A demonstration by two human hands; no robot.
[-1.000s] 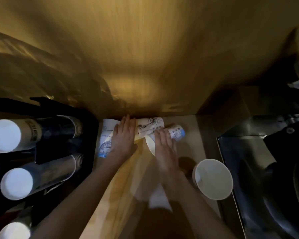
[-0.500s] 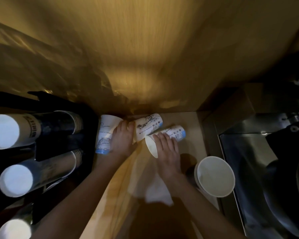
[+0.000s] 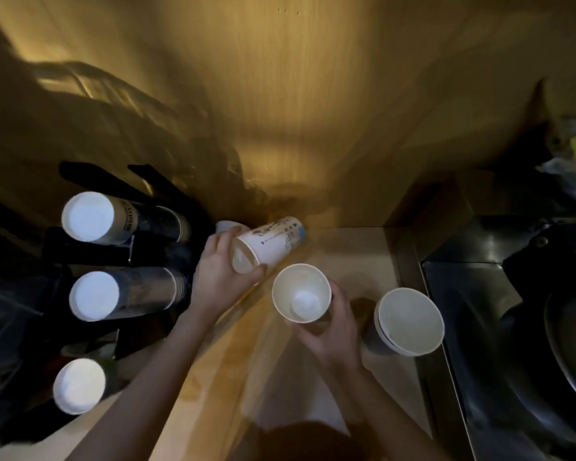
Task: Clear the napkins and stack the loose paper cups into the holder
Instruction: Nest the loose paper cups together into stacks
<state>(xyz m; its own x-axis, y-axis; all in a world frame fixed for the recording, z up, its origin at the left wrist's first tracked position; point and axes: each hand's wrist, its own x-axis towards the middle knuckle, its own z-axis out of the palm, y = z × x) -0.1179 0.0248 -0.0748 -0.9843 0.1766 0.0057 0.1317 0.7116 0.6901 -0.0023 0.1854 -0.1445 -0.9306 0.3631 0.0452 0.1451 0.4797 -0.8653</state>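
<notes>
Item: two loose paper cups in hand, counter beside a cup holder. The left hand (image 3: 223, 277) is closed around a printed paper cup (image 3: 270, 242) held on its side, mouth toward the camera, base toward the wooden back wall (image 3: 280, 111); a second pale cup rim (image 3: 225, 226) shows just behind its fingers, too hidden to say whether it is held or lying loose. The right hand (image 3: 326, 327) grips a plain cup (image 3: 301, 292) upright from below, mouth up. The two cups are near each other, not nested. To the left stands the black cup holder (image 3: 90, 257), three columns of stacked cups (image 3: 94, 296) with their white bases facing the camera. To the right, a short stack of wider cups (image 3: 409, 322) stands at the counter edge beside a dark metal sink (image 3: 479, 311). No napkin can be picked out with certainty; a pale blur lies low on the counter (image 3: 346, 247). Risks, as judged: thin paper walls may buckle under a tight grip; nesting at an angle may jam or crease a rim; the right forearm passes close to the wider stack and could knock it into the sink; the half-hidden cup may roll off unnoticed; dim light makes a misaligned stack likely.
</notes>
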